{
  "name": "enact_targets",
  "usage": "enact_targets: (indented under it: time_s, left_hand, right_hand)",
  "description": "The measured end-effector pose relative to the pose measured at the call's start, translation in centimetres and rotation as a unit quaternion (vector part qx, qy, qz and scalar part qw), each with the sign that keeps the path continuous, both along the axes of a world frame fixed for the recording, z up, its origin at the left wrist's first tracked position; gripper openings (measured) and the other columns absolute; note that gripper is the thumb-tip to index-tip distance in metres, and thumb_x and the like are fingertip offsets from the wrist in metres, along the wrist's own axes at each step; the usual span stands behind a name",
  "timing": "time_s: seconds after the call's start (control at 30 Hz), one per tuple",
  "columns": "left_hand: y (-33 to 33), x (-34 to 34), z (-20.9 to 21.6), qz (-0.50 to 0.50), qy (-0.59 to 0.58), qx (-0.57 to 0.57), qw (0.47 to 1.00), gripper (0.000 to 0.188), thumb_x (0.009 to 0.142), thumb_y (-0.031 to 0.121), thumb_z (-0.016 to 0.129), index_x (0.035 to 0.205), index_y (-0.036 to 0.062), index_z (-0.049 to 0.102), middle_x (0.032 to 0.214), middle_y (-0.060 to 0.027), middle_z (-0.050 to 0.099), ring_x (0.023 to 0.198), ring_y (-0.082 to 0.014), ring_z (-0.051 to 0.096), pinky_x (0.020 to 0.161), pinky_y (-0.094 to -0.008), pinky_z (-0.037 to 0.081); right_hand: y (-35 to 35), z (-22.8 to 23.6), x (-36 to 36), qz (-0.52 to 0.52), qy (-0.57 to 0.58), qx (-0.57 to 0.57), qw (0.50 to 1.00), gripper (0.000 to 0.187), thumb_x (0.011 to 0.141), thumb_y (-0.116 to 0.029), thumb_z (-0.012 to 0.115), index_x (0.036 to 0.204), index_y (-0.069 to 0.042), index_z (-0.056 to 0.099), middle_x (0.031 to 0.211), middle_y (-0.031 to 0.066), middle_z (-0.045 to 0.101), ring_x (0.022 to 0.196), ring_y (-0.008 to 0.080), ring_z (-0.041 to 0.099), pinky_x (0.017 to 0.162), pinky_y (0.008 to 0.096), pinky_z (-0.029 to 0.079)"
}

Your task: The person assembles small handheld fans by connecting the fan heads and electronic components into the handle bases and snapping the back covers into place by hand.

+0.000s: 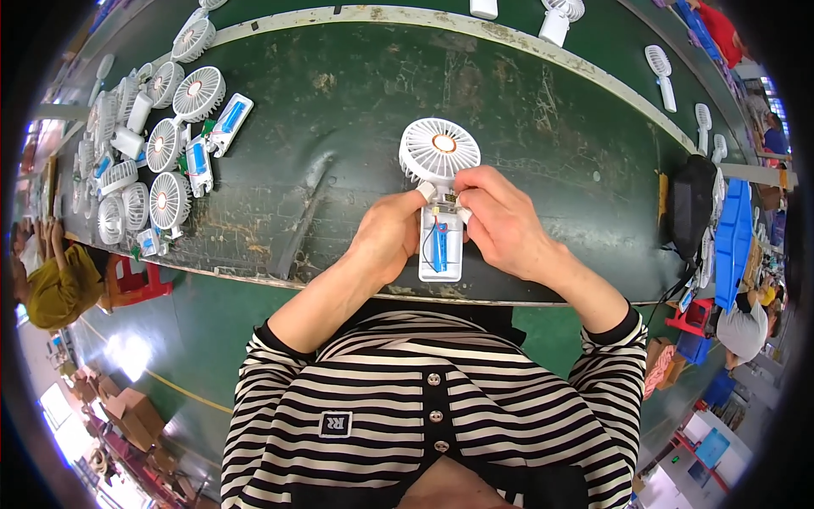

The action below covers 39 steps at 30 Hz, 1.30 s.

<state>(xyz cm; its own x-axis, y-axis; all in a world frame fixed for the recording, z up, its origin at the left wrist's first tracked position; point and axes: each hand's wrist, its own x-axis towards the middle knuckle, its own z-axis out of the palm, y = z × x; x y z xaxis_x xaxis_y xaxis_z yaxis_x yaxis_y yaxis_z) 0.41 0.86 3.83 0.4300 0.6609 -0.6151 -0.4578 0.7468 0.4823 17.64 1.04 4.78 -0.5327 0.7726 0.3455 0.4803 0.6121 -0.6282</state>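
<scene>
A white handheld fan [440, 149] lies on the dark green bench in front of me, its round grille pointing away from my body. Its handle [453, 270] is opened up, showing a blue battery cell [439, 248] with thin wires. My left hand [386, 233] grips the fan at the neck from the left, a white cover on the thumb tip. From the other side, my right hand [507, 222] pinches at the neck by a small dark part, fingers closed. Whatever sits between the right fingertips is too small to make out.
Many white fans [163, 144] are heaped at the left, some with blue batteries exposed. A pale rail [373, 14] crosses the bench's far side, with more fans [659, 76] beyond it. At the right are a black bag [690, 204] and a blue tray [733, 242]. Other people sit at both sides.
</scene>
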Motion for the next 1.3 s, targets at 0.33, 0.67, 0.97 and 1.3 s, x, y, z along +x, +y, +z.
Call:
enact_targets:
  time_s: [0.33,0.67,0.97,1.3]
  left_hand:
    - [0.0,-0.3,0.2,-0.015,-0.029,-0.004,0.999,0.036,0.092,0.021,0.039,0.113,-0.0073,0.045,0.106,-0.0136,0.056,0.095,-0.0216,0.058,0.082,-0.0355,0.048]
    - [0.1,-0.5,-0.2,-0.021,-0.027,0.004,0.999,0.036,0.092,0.02,0.037,0.113,-0.0086,0.043,0.106,-0.0156,0.056,0.095,-0.0228,0.058,0.08,-0.0361,0.049]
    - [-0.3,-0.4,-0.5,-0.027,-0.012,-0.017,0.999,0.032,0.091,0.02,0.042,0.108,-0.0076,0.047,0.103,-0.0138,0.057,0.091,-0.0209,0.059,0.077,-0.0348,0.05]
    - [-0.4,-0.9,-1.6,-0.012,-0.007,-0.003,1.0,0.027,0.085,0.02,0.051,0.097,-0.0033,0.056,0.086,-0.0095,0.06,0.074,-0.0167,0.061,0.065,-0.0317,0.051]
  right_hand:
    - [0.2,0.5,-0.2,0.012,-0.013,-0.036,0.999,0.018,0.066,0.012,0.05,0.083,0.005,0.051,0.098,0.014,0.049,0.08,0.0283,0.053,0.064,0.0339,0.047]
    - [0.3,0.7,-0.2,0.017,-0.037,-0.062,0.997,0.019,0.064,0.012,0.052,0.081,0.005,0.05,0.099,0.0134,0.048,0.084,0.0285,0.053,0.068,0.0338,0.047]
    - [-0.2,1.0,-0.4,0.042,-0.117,-0.022,0.992,0.024,0.061,0.01,0.056,0.083,0.004,0.051,0.102,0.0134,0.048,0.088,0.0298,0.052,0.069,0.0343,0.048]
    - [-0.2,1.1,-1.0,0.08,-0.216,0.056,0.971,0.016,0.066,-0.004,0.054,0.076,0.007,0.052,0.096,0.0144,0.047,0.083,0.0255,0.049,0.068,0.0332,0.048]
